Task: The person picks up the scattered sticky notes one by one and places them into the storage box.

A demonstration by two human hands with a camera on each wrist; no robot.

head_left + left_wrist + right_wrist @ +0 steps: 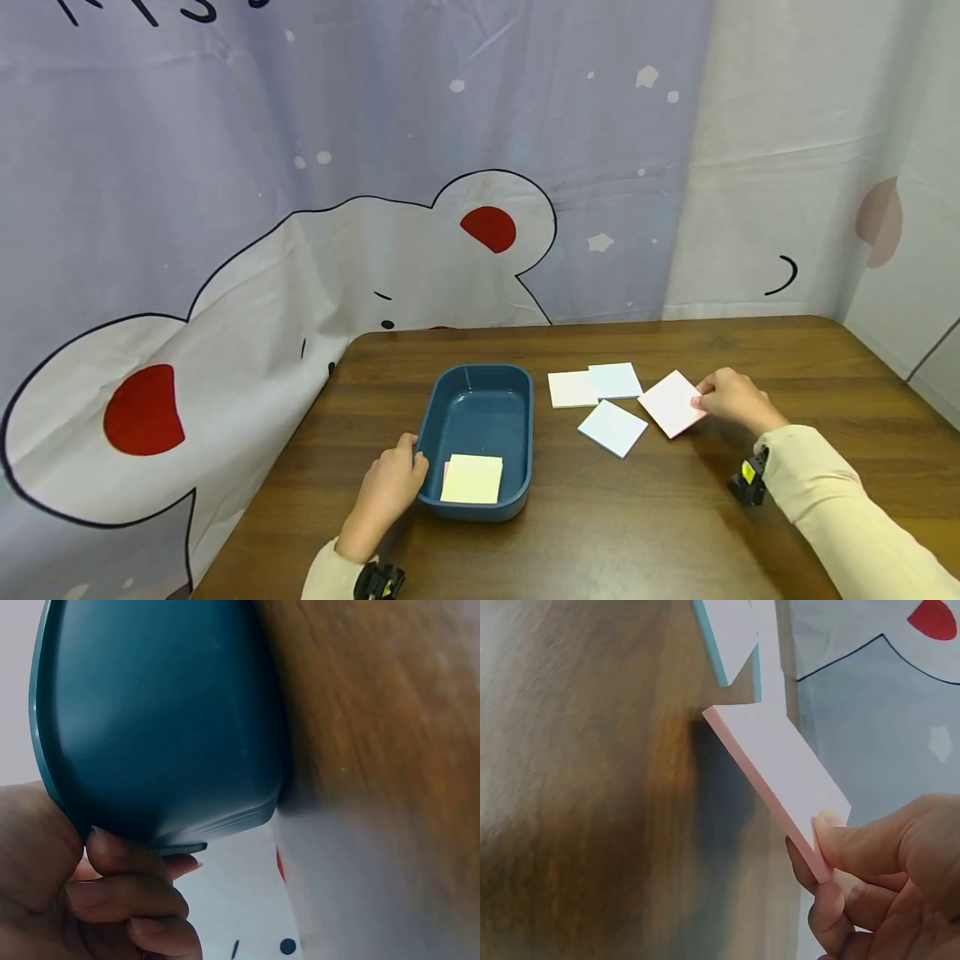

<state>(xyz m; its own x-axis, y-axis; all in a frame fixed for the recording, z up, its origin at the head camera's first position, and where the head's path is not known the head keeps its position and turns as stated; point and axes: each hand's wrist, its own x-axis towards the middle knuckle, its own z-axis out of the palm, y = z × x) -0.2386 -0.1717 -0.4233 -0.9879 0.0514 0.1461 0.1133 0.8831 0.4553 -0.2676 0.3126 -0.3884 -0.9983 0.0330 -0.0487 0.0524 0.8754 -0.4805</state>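
My left hand (392,482) grips the left rim of a dark blue rectangular plastic bin (480,510). In the left wrist view, curled fingers (127,896) hold the edge of the bin's wall (165,727). Inside the near end of the bin lies a yellow sticky note pad (474,479), with a sliver of pink showing from under it. On the right, my right hand (738,402) pinches a pale pink sticky note pad (671,404) by one corner. The right wrist view has this pink pad (780,765) tilted above the table, thumb on its face, fingers beneath.
Between the bin and the pink pad, a cream sticky note pad (572,390) and two pale blue pads (618,381) lie on the wooden table (600,533). A printed curtain (450,125) hangs behind the table and down its left side.
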